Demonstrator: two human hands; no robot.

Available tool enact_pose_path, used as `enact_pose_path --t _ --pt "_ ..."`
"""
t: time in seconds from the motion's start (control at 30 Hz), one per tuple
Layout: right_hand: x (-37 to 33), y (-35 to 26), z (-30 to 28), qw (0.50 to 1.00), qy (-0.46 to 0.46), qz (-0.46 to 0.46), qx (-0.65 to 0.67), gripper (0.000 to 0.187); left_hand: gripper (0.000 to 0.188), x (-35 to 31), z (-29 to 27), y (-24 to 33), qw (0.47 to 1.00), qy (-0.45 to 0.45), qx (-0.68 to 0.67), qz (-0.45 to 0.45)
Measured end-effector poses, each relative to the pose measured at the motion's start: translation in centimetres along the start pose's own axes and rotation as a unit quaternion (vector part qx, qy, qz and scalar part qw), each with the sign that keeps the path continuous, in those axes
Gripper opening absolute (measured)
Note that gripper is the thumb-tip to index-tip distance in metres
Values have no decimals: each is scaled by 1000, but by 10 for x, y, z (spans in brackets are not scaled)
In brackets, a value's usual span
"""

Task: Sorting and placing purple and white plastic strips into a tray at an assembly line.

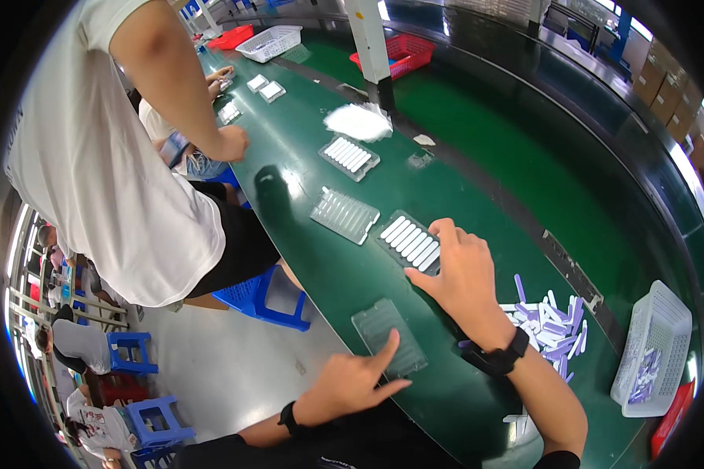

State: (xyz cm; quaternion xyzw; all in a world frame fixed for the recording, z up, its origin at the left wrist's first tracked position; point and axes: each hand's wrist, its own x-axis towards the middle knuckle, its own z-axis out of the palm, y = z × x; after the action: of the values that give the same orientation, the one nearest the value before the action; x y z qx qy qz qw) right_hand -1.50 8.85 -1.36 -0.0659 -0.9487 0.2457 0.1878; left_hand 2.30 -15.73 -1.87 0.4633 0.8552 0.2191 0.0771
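My right hand (465,281) spans the near end of a clear plastic tray (384,239) filled with a row of white sticks, thumb on one edge and fingers on the other. My left hand (348,384) has its thumb and index finger spread apart, the other fingers curled. Its index fingertip lies over an unfilled clear plastic tray (380,319); whether it touches cannot be made out. Farther along are another unfilled clear tray (344,215) and a filled tray (350,157). Loose white and purple sticks (551,327) lie piled beyond my right wrist.
A white basket (655,344) holding purple pieces stands at the right of the green table (305,258). A white heap (358,122) lies near a pillar (368,47). A person in a white shirt (117,172) stands at the left, by a blue stool (266,301).
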Motion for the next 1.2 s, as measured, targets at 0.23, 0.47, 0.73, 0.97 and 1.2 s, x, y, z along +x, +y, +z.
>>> enact_pose_path --t 0.23,0.47,0.73,0.97,1.2 --pt "31 2 19 997 -1 37 -70 64 85 -1 23 15 998 54 19 9" --pt "80 25 42 999 40 13 34 61 90 18 22 11 980 -108 -86 145" --pt "22 40 -93 994 59 12 92 32 93 36 18 28 985 -67 1 157" --pt "-117 38 -156 982 -105 152 47 14 90 41 32 55 993 -8 18 120" --pt "-195 24 -133 962 -44 270 22 11 30 107 32 39 993 30 -81 78"
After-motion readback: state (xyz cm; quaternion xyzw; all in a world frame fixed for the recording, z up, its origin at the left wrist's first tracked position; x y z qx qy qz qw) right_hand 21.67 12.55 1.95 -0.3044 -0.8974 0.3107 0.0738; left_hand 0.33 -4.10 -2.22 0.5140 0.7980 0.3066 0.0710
